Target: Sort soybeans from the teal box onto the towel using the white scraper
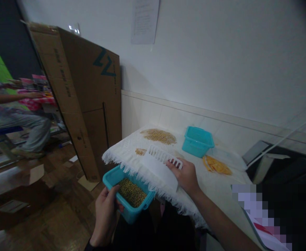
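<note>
My left hand grips the near left rim of a teal plastic tub, thumb over the edge. Small greenish beans lie inside the tub, which is held just below the table's fringed edge. In my right hand is a white plastic piece with a row of slots along one side, held low over the tablecloth at that edge. Just beyond it lies a small heap of tan beans. A larger heap of tan beans spreads farther back on the white cloth.
A second teal tub stands on the table at the back, beside a crumpled yellow cloth and a clear lid. A tall cardboard box rises at the left. Beyond it, another person sits.
</note>
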`<control>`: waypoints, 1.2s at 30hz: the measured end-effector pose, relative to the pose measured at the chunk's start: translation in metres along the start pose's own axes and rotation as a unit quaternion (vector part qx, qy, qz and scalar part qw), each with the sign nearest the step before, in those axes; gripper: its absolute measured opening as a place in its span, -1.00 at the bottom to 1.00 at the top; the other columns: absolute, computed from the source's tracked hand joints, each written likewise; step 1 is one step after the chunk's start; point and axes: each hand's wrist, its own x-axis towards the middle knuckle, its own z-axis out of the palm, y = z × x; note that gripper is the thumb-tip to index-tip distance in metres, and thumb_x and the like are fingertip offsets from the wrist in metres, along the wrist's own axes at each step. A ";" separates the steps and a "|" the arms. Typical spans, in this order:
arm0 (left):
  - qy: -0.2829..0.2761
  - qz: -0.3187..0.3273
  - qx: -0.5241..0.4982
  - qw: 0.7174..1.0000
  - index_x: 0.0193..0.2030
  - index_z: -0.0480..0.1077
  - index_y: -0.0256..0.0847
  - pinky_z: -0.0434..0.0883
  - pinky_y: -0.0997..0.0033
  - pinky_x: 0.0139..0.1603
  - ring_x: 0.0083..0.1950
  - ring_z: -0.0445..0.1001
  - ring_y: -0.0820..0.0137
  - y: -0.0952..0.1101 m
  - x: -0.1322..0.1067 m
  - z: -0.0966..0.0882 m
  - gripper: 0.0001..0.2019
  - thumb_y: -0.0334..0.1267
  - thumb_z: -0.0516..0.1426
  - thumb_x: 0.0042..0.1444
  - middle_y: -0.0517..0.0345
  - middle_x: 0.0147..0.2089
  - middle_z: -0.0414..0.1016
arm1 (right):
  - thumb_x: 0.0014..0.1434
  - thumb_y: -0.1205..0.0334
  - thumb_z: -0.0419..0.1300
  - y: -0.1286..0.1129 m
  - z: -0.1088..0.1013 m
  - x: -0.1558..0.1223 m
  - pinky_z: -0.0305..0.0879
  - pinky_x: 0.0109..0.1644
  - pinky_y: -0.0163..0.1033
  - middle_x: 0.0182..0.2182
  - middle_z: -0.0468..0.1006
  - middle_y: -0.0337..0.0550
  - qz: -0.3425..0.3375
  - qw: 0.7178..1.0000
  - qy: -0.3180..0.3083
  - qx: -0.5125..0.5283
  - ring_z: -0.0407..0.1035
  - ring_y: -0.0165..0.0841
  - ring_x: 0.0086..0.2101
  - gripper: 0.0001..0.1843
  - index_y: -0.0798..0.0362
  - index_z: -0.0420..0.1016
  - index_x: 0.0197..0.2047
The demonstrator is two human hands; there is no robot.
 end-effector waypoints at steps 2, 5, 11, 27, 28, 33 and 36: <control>-0.001 0.001 0.004 1.000 -0.50 0.38 -0.15 0.18 0.49 -0.77 -0.80 0.22 0.43 -0.001 0.001 -0.001 -0.66 0.01 0.36 -0.27 0.36 -0.80 0.27 | 0.11 -0.11 0.27 0.010 -0.005 0.006 0.15 -0.51 -0.29 -0.64 0.52 -0.18 0.027 1.000 0.010 -0.010 0.31 -0.35 -0.60 -0.58 0.08 0.56 -0.52; 0.003 -0.004 0.006 1.000 -0.53 0.36 -0.15 0.14 0.50 -0.78 -0.81 0.22 0.44 -0.002 0.003 -0.002 -0.65 0.01 0.36 -0.27 0.35 -0.81 0.26 | 0.05 -0.16 0.27 0.025 -0.021 0.017 0.15 -0.50 -0.26 -0.64 0.53 -0.15 0.049 0.997 0.042 -0.038 0.34 -0.31 -0.60 -0.56 0.07 0.55 -0.55; 0.005 -0.008 0.003 1.000 -0.53 0.36 -0.14 0.17 0.47 -0.78 -0.80 0.23 0.41 -0.004 0.005 -0.004 -0.66 -0.01 0.37 -0.29 0.36 -0.80 0.26 | 0.06 -0.21 0.23 0.038 -0.032 0.036 0.12 -0.47 -0.24 -0.65 0.51 -0.15 0.031 0.991 0.094 -0.086 0.33 -0.29 -0.58 -0.51 0.07 0.54 -0.53; -0.004 -0.004 -0.005 1.000 -0.52 0.36 -0.14 0.17 0.49 -0.77 -0.80 0.22 0.45 -0.006 0.007 -0.006 -0.66 -0.03 0.38 -0.26 0.38 -0.80 0.26 | 0.11 -0.18 0.21 0.025 -0.012 0.030 0.06 -0.48 -0.26 -0.68 0.40 -0.24 0.000 0.996 0.051 -0.069 0.21 -0.37 -0.59 -0.52 0.00 0.36 -0.62; -0.002 -0.006 -0.003 1.000 -0.52 0.36 -0.14 0.18 0.48 -0.77 -0.81 0.22 0.44 -0.006 0.007 -0.006 -0.66 -0.02 0.37 -0.27 0.37 -0.80 0.26 | 0.11 -0.19 0.22 0.024 -0.012 0.029 0.06 -0.49 -0.27 -0.68 0.39 -0.24 -0.001 0.997 0.048 -0.064 0.20 -0.38 -0.59 -0.51 0.00 0.34 -0.62; 0.001 -0.010 0.009 1.000 -0.52 0.37 -0.14 0.17 0.47 -0.77 -0.81 0.22 0.43 -0.003 0.005 -0.004 -0.65 0.01 0.36 -0.28 0.35 -0.81 0.27 | 0.12 -0.20 0.24 0.021 -0.013 0.021 0.05 -0.52 -0.29 -0.70 0.36 -0.26 0.008 0.999 0.038 -0.034 0.19 -0.38 -0.60 -0.50 0.01 0.38 -0.61; -0.005 -0.005 0.010 1.000 -0.53 0.36 -0.14 0.16 0.48 -0.77 -0.81 0.22 0.44 -0.001 0.003 -0.003 -0.65 0.02 0.36 -0.27 0.34 -0.81 0.27 | 0.14 -0.16 0.24 0.017 -0.017 0.016 0.07 -0.50 -0.28 -0.69 0.38 -0.26 0.006 0.998 0.036 -0.042 0.22 -0.38 -0.60 -0.52 0.04 0.43 -0.59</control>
